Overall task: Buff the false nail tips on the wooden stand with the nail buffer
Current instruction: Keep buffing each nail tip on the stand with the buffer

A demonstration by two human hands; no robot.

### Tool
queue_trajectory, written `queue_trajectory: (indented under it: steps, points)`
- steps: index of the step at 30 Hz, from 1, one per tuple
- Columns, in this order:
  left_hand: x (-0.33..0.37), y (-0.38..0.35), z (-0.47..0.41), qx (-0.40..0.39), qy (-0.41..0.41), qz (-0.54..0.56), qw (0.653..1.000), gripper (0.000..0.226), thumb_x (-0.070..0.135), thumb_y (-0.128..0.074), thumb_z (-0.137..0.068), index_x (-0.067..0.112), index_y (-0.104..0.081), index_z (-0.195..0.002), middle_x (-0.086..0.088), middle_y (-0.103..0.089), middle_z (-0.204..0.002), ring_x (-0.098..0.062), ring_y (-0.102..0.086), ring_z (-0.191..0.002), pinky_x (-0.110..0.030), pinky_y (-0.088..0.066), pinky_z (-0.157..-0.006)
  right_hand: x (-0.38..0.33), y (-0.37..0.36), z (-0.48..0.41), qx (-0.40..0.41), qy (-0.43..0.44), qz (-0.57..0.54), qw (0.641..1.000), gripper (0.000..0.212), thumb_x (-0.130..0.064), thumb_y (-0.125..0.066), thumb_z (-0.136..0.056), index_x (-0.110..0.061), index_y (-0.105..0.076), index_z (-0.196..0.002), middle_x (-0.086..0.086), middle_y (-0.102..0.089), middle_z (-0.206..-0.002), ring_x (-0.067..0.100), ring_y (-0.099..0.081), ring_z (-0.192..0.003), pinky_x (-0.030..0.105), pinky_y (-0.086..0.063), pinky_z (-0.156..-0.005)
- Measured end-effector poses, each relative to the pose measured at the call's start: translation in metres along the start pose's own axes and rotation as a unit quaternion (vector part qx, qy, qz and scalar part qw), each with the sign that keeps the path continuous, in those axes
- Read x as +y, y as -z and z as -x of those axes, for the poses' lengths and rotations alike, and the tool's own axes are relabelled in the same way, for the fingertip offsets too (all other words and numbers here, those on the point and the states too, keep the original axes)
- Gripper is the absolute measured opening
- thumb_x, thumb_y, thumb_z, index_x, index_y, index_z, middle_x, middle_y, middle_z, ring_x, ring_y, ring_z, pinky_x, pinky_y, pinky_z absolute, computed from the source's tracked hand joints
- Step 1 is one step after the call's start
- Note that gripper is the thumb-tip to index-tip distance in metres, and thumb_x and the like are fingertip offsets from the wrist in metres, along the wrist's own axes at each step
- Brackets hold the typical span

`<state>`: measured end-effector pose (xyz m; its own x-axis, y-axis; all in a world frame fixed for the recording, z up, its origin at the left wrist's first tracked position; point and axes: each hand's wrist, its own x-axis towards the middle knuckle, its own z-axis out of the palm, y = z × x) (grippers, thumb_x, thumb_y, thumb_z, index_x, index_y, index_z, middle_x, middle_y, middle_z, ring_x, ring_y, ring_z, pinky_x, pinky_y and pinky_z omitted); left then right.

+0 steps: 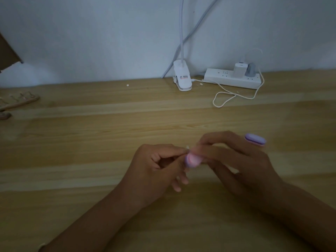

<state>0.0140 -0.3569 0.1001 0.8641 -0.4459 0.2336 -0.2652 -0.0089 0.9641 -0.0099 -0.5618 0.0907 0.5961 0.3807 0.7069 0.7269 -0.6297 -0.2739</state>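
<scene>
At lower centre your left hand (pixel 156 166) pinches a false nail tip (pixel 187 147) and your right hand (pixel 236 160) grips the pink nail buffer (pixel 193 160) beside it, so buffing seems in hand. Next it probably needs light strokes; the wooden stand (pixel 18 101) lies far left.

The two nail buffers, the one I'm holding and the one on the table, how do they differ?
The held buffer looks pink and blurred, gripped by the right hand beside the left hand's pinched nail tip; the table buffer is purple and sharp. The held buffer is raised; the table buffer lies flat on the table. Both are rounded.
</scene>
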Motion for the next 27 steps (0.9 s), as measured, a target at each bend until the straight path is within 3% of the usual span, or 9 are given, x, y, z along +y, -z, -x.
queue_trajectory:
  steps: [2,7,10,11,14,16,20,24,27]
  points:
    - [0.002,0.0,0.0,-0.004,0.008,0.011,1.0,0.023,0.019,-0.061,-0.082,0.007,-0.075,-0.096,-0.01,-0.073,-0.075,-0.023,-0.069,-0.058,-0.029,-0.055,-0.045,-0.008,-0.004,0.003,-0.019,0.006,-0.062,0.998,0.028,-0.005,-0.061,-0.099,-0.02,-0.074,-0.118,-0.006,-0.067,-0.116,0.007,-0.065,-0.105,0.016,-0.047,-0.092]
    - [0.002,0.002,-0.002,-0.011,0.054,0.064,0.996,0.021,0.017,-0.061,-0.082,0.002,-0.074,-0.089,-0.011,-0.067,-0.068,-0.023,-0.068,-0.058,-0.029,-0.054,-0.046,0.004,0.008,-0.005,0.003,-0.008,0.028,1.0,0.029,0.008,-0.065,-0.088,-0.009,-0.073,-0.11,0.008,-0.067,-0.109,0.01,-0.064,-0.102,0.014,-0.042,-0.095]
    - [0.002,0.001,-0.002,-0.017,0.051,0.066,0.996,0.021,0.016,-0.059,-0.084,0.004,-0.075,-0.091,-0.012,-0.07,-0.07,-0.023,-0.069,-0.058,-0.029,-0.054,-0.046,-0.007,0.0,0.002,-0.016,0.015,-0.044,0.999,0.019,-0.03,-0.063,-0.1,-0.042,-0.072,-0.111,-0.021,-0.07,-0.108,-0.006,-0.064,-0.101,0.007,-0.046,-0.089]
    - [0.002,0.001,-0.002,-0.018,0.053,0.07,0.996,0.021,0.016,-0.059,-0.084,0.005,-0.075,-0.09,-0.013,-0.071,-0.071,-0.023,-0.069,-0.058,-0.029,-0.054,-0.047,-0.008,-0.001,0.003,-0.029,0.028,-0.059,0.997,0.017,-0.038,-0.059,-0.101,-0.044,-0.072,-0.11,-0.023,-0.069,-0.108,-0.005,-0.066,-0.099,0.007,-0.048,-0.087]
    - [0.002,0.003,-0.003,-0.028,0.067,0.087,0.994,0.018,0.016,-0.059,-0.09,0.008,-0.073,-0.082,-0.01,-0.066,-0.069,-0.023,-0.068,-0.058,-0.028,-0.053,-0.048,0.004,0.004,0.0,-0.005,0.017,0.015,1.0,0.021,-0.004,-0.065,-0.096,-0.013,-0.074,-0.113,0.0,-0.067,-0.112,0.01,-0.065,-0.097,0.015,-0.045,-0.093]
    - [0.002,0.003,-0.004,-0.039,0.069,0.094,0.992,0.019,0.017,-0.058,-0.093,0.009,-0.071,-0.081,-0.008,-0.063,-0.068,-0.023,-0.068,-0.058,-0.028,-0.053,-0.047,0.005,0.003,-0.003,0.023,0.002,0.026,0.999,0.025,0.007,-0.065,-0.089,-0.004,-0.071,-0.111,0.008,-0.066,-0.108,0.01,-0.063,-0.101,0.015,-0.043,-0.096]
    - [0.003,0.004,-0.004,-0.044,0.062,0.092,0.993,0.022,0.018,-0.055,-0.09,0.019,-0.074,-0.08,-0.005,-0.064,-0.065,-0.022,-0.067,-0.055,-0.027,-0.052,-0.046,-0.007,-0.005,-0.001,0.026,0.045,0.001,0.999,0.023,-0.002,-0.059,-0.097,-0.009,-0.068,-0.117,0.006,-0.065,-0.111,0.013,-0.064,-0.102,0.02,-0.046,-0.093]
    - [0.003,0.005,-0.004,-0.052,0.069,0.089,0.992,0.021,0.018,-0.055,-0.089,0.016,-0.073,-0.078,-0.006,-0.058,-0.063,-0.024,-0.066,-0.055,-0.027,-0.051,-0.046,0.005,0.001,-0.004,0.037,0.015,0.037,0.999,0.021,0.007,-0.066,-0.087,-0.002,-0.073,-0.105,0.01,-0.066,-0.106,0.01,-0.061,-0.102,0.013,-0.039,-0.098]
    - [0.001,0.004,-0.004,-0.054,0.073,0.093,0.992,0.02,0.018,-0.055,-0.089,0.01,-0.072,-0.081,-0.008,-0.059,-0.062,-0.025,-0.066,-0.053,-0.027,-0.051,-0.047,-0.002,-0.006,0.0,0.036,0.039,0.022,0.998,0.02,0.003,-0.064,-0.092,-0.003,-0.073,-0.109,0.009,-0.066,-0.109,0.012,-0.062,-0.103,0.016,-0.042,-0.096]
